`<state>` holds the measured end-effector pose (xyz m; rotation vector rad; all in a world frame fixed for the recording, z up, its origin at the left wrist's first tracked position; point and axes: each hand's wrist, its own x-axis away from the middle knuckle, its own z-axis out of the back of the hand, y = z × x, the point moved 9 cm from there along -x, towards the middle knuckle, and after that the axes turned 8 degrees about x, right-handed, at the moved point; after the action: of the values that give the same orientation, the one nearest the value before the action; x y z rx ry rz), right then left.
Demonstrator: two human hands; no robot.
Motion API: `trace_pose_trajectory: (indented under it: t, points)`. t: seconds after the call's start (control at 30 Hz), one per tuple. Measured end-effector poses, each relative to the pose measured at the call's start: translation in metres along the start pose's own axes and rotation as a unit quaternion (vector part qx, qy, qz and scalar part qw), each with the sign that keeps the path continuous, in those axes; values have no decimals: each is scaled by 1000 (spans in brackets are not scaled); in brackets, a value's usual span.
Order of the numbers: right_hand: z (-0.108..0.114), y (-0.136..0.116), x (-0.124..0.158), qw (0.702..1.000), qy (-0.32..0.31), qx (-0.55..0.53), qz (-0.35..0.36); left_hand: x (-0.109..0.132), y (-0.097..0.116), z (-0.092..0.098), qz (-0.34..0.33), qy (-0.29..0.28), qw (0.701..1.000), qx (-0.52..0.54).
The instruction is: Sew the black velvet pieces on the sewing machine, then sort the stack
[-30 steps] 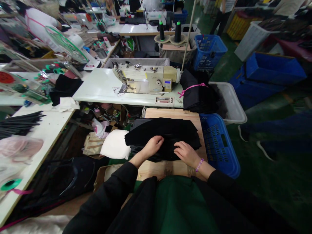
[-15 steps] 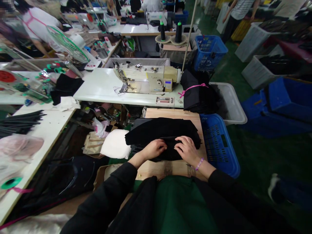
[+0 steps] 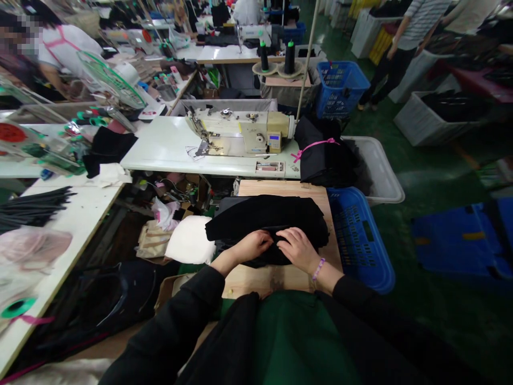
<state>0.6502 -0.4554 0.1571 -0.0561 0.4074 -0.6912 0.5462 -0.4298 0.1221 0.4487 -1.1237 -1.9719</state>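
A pile of black fabric pieces lies on a light wooden board in front of me. My left hand is at the near edge of the pile, its fingers curled and pinched on the black fabric. Close beside it, my right hand, with a beaded bracelet at the wrist, bends its fingers over the same edge and grips the cloth. Both fingertips are partly lost against the black, so how many layers they hold cannot be told.
Beyond the wooden board stands a sewing machine on a white table. A tied black bundle sits at its right end. Blue basket and white bin flank the board's right; a white cushion-like pad lies left.
My right hand has moved left along the fabric edge, closer to my left hand. The left hand has shifted only slightly. In the background, a person in a striped shirt has moved.
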Motion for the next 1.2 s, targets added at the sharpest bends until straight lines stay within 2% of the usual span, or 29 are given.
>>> trace_pose_trajectory:
  t: [0.07,0.17,0.23,0.3,0.37,0.47,0.6,0.7,0.73,0.8,0.87,0.93,1.0,1.03,1.07,1.1,1.13,1.17,1.2]
  points:
    - [-1,-2,-1,1000,12,8,0,1,1,4,14,20,1000,-14]
    - [-2,-5,4,1000,28,12,1,5,9,16,32,81,993,-73]
    - [-10,-7,12,1000,5,15,5,5,19,24,20,113,984,-132]
    - [-25,-9,20,999,-43,18,7,3,25,31,7,136,973,-184]
    - [-38,-9,25,997,-80,20,0,-2,21,39,20,165,962,-215]
    - [-43,-9,24,996,-86,21,-14,-12,-1,52,80,220,948,-215]
    - [-28,1,4,997,-60,27,-44,-21,-28,55,125,257,939,-189]
    - [-11,23,-27,996,-19,29,-81,-21,-33,56,118,268,940,-173]
    - [-10,32,-39,996,-24,27,-87,-18,-32,57,114,275,940,-165]
    - [-18,46,-63,994,-80,21,-78,-10,-25,58,106,296,936,-156]
    - [-30,57,-80,986,-155,19,-53,2,-11,55,87,330,928,-153]
    - [-36,66,-92,979,-202,18,-32,11,2,40,51,343,931,-115]
    - [-38,71,-99,973,-231,18,-20,14,1,15,51,323,945,-6]
    - [-39,73,-101,968,-248,18,-14,14,-9,0,83,308,944,80]
    - [-40,75,-103,964,-267,18,-10,15,-24,-15,132,299,926,187]
    - [-41,78,-104,958,-286,19,-9,17,-41,-30,187,299,884,307]
    - [-42,81,-105,952,-307,22,-10,19,-56,-46,234,304,818,428]
    - [-43,85,-105,945,-327,26,-13,21,-66,-59,263,310,740,536]
    - [-44,90,-105,937,-348,31,-18,22,-73,-67,273,316,664,620]
